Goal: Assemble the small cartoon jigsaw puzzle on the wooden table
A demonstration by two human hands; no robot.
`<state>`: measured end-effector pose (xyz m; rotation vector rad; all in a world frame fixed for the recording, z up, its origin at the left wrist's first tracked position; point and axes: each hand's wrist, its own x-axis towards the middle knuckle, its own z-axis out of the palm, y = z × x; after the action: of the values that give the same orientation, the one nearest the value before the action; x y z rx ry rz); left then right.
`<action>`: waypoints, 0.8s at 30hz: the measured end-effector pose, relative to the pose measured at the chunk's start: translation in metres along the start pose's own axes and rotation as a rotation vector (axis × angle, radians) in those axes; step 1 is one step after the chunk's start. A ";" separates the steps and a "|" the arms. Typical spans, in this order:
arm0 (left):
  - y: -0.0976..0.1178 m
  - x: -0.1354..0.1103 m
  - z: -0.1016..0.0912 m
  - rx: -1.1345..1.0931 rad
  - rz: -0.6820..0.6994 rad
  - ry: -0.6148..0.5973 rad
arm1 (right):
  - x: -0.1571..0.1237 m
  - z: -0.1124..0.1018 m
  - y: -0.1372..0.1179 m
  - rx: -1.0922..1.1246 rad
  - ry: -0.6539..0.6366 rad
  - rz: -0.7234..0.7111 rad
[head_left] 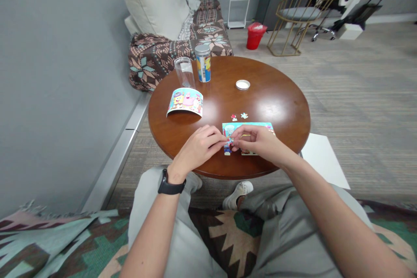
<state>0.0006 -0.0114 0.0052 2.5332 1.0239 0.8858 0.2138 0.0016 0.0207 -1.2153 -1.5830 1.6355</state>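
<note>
A partly joined jigsaw puzzle (248, 125) lies at the near edge of the round table, with a gap in its lower side. Over its left part, my left hand (205, 144) and my right hand (257, 140) meet at the fingertips. Both have their fingers closed on a small puzzle piece (230, 140), largely covered by the fingers. Two loose pieces, a red and white one (233, 117) and a pale one (244, 115), lie just beyond the puzzle. To the left stands a curved picture sheet (185, 100) with cartoon figures.
On the brown table (221, 95) stand a clear cup (185, 73) and a cartoon-printed tin (203, 64) at the back left. A round white lid (243, 84) lies near the far side. Beyond are a covered sofa (208, 30), a red bin (255, 37) and a gold chair (299, 14).
</note>
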 end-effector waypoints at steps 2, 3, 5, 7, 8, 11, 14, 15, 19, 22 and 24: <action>0.001 0.000 -0.001 -0.003 -0.004 -0.002 | -0.001 0.000 0.000 -0.011 -0.004 -0.009; 0.002 0.000 -0.001 -0.007 -0.013 -0.004 | -0.001 -0.001 0.000 -0.022 -0.003 -0.023; 0.003 0.000 -0.002 -0.015 -0.044 -0.008 | 0.000 -0.003 0.000 -0.049 0.014 -0.057; 0.004 0.000 -0.002 -0.019 -0.081 -0.010 | 0.001 -0.006 0.002 -0.073 0.052 -0.082; 0.005 0.000 -0.002 -0.020 -0.096 -0.011 | 0.001 -0.007 0.002 -0.080 0.076 -0.086; 0.005 0.000 -0.002 -0.019 -0.117 -0.013 | 0.002 -0.009 0.004 -0.073 0.123 -0.072; 0.005 0.000 -0.001 -0.020 -0.117 -0.016 | 0.003 -0.009 0.005 -0.042 0.120 -0.055; 0.004 0.000 -0.001 -0.020 -0.115 -0.018 | 0.003 -0.008 0.005 -0.029 0.112 -0.056; 0.004 0.001 -0.001 -0.011 -0.096 -0.022 | 0.004 -0.007 0.004 0.020 0.075 -0.082; 0.003 0.000 -0.001 0.013 -0.063 -0.022 | 0.005 -0.007 0.003 0.032 0.050 -0.089; 0.002 0.000 0.000 0.033 -0.034 -0.016 | 0.006 -0.006 0.003 0.029 0.045 -0.086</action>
<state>0.0019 -0.0124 0.0057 2.5373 1.0823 0.8450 0.2172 0.0092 0.0175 -1.1459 -1.5564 1.5611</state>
